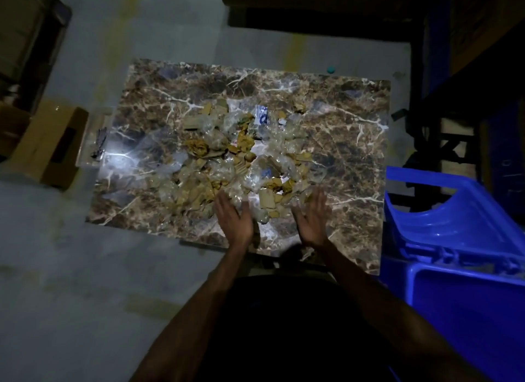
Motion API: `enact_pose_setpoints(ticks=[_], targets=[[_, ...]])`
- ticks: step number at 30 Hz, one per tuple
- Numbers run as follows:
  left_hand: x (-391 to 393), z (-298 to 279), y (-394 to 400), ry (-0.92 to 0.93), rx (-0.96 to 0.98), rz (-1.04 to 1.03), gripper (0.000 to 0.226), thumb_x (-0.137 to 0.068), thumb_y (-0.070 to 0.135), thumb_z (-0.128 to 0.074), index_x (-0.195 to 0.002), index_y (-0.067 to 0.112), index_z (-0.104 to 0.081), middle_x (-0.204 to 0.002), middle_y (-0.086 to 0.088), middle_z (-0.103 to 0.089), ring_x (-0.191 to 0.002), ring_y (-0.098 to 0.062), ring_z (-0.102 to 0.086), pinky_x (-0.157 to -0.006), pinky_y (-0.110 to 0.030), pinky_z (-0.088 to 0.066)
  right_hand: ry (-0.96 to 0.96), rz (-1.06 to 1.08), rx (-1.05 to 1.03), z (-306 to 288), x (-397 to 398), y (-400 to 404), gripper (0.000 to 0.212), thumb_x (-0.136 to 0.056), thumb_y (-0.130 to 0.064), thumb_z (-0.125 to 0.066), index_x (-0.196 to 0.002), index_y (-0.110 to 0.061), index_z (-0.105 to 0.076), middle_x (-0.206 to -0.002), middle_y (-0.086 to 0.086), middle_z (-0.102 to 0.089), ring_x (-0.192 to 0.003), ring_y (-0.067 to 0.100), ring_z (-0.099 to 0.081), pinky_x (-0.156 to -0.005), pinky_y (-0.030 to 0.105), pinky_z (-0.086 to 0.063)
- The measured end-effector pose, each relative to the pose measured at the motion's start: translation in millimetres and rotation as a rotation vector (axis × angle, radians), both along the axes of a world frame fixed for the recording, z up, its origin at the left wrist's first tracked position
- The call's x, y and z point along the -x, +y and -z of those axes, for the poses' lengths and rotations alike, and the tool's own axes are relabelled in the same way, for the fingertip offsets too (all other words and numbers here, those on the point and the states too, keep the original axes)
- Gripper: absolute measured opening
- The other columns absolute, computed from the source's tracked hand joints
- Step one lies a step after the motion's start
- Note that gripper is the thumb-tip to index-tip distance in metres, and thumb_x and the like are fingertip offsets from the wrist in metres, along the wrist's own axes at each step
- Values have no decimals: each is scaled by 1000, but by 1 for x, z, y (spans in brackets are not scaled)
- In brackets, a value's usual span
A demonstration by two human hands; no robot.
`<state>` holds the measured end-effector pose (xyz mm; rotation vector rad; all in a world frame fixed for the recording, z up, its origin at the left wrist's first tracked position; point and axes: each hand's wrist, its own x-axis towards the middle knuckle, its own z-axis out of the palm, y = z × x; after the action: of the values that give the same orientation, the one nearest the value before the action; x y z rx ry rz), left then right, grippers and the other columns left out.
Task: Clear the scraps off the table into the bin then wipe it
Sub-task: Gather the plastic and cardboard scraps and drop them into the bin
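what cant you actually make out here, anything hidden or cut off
- Blue bin, head view: the right and bottom frame edges cut it off, so its contents are unseen.
- Scraps: dim light and blur hide what each piece is; print on the white slip is too small.
- Left hand and right hand: whether they touch the scraps is unclear.
- Table: its near edge is hidden by the arms.

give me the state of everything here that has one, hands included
left hand: open, fingers straight, at the near edge of the scraps
right hand: open, fingers straight, at the near edge of the scraps
scraps: still spread in a loose pile mid-table, none binned
table: littered, not yet wiped
blue bin: open, lid raised, beside the table's right edge
cardboard box: on the floor, left of the table
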<state>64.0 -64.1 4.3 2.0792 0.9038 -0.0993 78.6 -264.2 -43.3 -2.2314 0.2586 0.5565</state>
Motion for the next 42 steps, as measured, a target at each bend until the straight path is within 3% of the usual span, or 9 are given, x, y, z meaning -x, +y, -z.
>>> enact_pose_setpoints(ticks=[6, 10, 13, 18, 22, 27, 30, 34, 42], targets=[[2, -10, -30, -34, 387, -112, 72, -110, 37, -43, -165, 24, 3, -172, 1, 9, -158, -18, 2, -123, -37, -9, -18, 14, -73, -4, -30, 36, 90, -99, -79, -21, -161, -32, 23, -166, -11, 35, -154, 13, 31, -124, 57, 18], [-17, -10, -25, -173, 606, -270, 64, -112, 29, -41, -165, 26, -6, -172, 2, 1, -157, -18, -11, -117, -28, -17, -118, 151, -147, -20, -27, 29, 94, -97, -80, -22, -165, -26, 13, -173, -4, 20, -158, 11, 18, -129, 40, 7], [-7, 6, -4, -244, 663, -262, 59, -108, 32, -48, -162, 27, -25, -170, 1, -20, -154, -19, -25, -126, -41, -24, -257, 169, -34, -26, 15, 27, 83, -105, -66, -29, -167, -17, -4, -175, 3, 4, -160, 12, 7, -126, 26, 3], [50, 19, 32, -308, 751, -449, 31, -102, 25, -58, -132, 20, -63, -143, -2, -60, -133, -21, -54, -118, -47, -39, -475, -553, 70, -3, 94, 53, 56, -110, -46, -40, -154, -12, -46, -163, 12, -41, -154, 27, -30, -126, 54, -24], [73, 22, 73, -363, 720, -598, 29, -100, 6, -57, -127, -1, -64, -130, -19, -67, -120, -33, -61, -108, -46, -45, -318, -954, 157, 6, 86, 90, 62, -111, -53, -35, -166, -34, -13, -175, -8, -7, -162, 20, -3, -130, 49, -6], [74, 7, 125, -480, 552, -689, 43, -97, -9, -54, -140, -8, -51, -142, -25, -53, -126, -31, -52, -107, -38, -42, -171, -700, 265, 5, 49, 109, 77, -104, -73, -17, -166, -32, -3, -175, -3, -4, -161, 26, -3, -129, 54, -6], [74, 8, 153, -408, 379, -595, 58, -98, 2, -58, -153, 4, -40, -159, -14, -34, -144, -22, -36, -115, -26, -31, -164, -687, 280, 15, 38, 109, 80, -101, -77, -11, -166, -32, -2, -175, -3, -6, -161, 28, -6, -127, 57, -10], [62, 22, 168, -231, 352, -465, 70, -104, 20, -58, -162, 7, -21, -170, -14, -14, -156, -26, -16, -123, -31, -14, -152, -709, 320, 7, 50, 115, 75, -103, -71, -10, -167, -32, -5, -175, -4, -1, -161, 28, 3, -128, 58, -5], [30, 21, 125, -141, 550, -305, 66, -103, 43, -51, -162, 23, -27, -166, -5, -30, -148, -26, -37, -121, -49, -31, -256, -821, 203, -1, 92, 127, 63, -110, -60, -19, -166, -38, -1, -175, -11, 5, -161, 18, 8, -129, 56, -10]])
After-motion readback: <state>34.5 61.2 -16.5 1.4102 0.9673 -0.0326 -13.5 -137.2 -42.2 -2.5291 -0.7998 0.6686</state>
